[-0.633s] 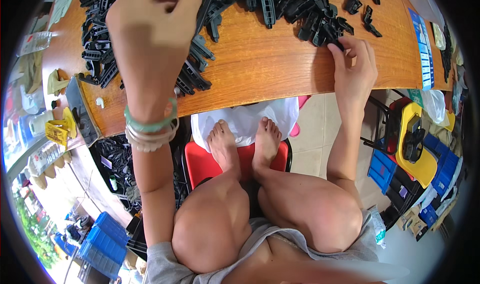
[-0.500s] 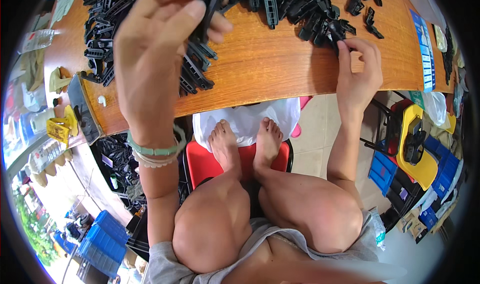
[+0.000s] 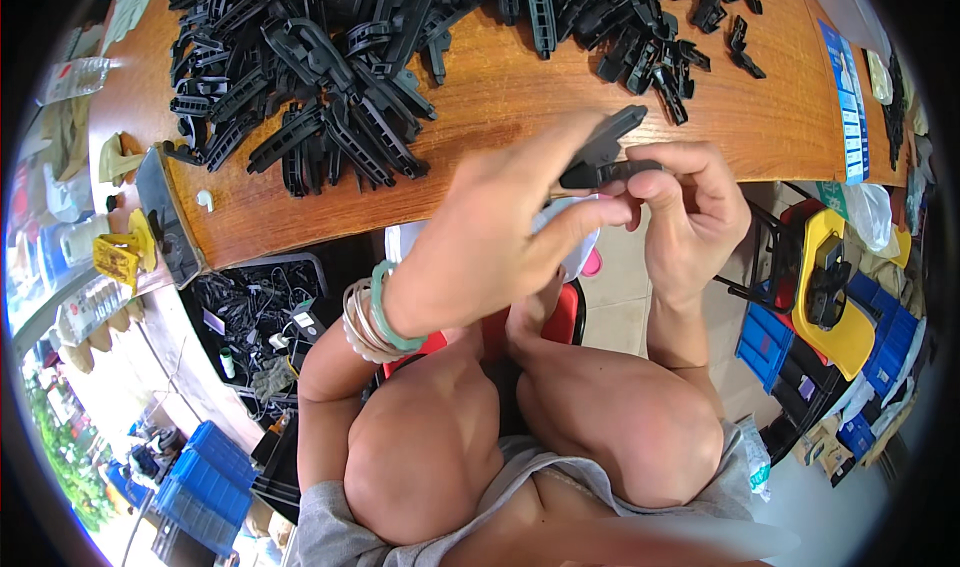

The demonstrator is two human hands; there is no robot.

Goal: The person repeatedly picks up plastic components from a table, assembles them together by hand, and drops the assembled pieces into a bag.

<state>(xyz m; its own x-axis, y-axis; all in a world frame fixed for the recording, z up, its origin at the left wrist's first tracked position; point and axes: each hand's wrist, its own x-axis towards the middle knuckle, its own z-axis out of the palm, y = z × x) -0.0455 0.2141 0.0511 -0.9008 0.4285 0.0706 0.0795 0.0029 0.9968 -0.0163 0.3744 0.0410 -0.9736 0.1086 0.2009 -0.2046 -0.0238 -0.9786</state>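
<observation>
My left hand point(image 3: 510, 222), with bangles at its wrist, grips a long black plastic part point(image 3: 604, 149) just past the table's front edge. Fingers of my right hand point(image 3: 695, 212) close on a small dark plastic piece point(image 3: 643, 167) against the near end of that part; the fingers partly hide where the two meet. On the wooden table point(image 3: 500, 117) lies a large heap of long black plastic parts point(image 3: 310, 77), to the left. A second pile, of smaller black plastic pieces point(image 3: 620, 32), lies toward the back right.
A red stool point(image 3: 567, 317) stands below the table, under my feet. Left of it is a black crate of cables point(image 3: 250, 317). A yellow chair point(image 3: 830, 312) and blue crates stand at right. A blue printed sheet point(image 3: 848, 107) lies at the table's right end.
My left hand has come down and right from the heap with the long part. My right hand has drawn back from the smaller pile, and both hands now meet at the table edge.
</observation>
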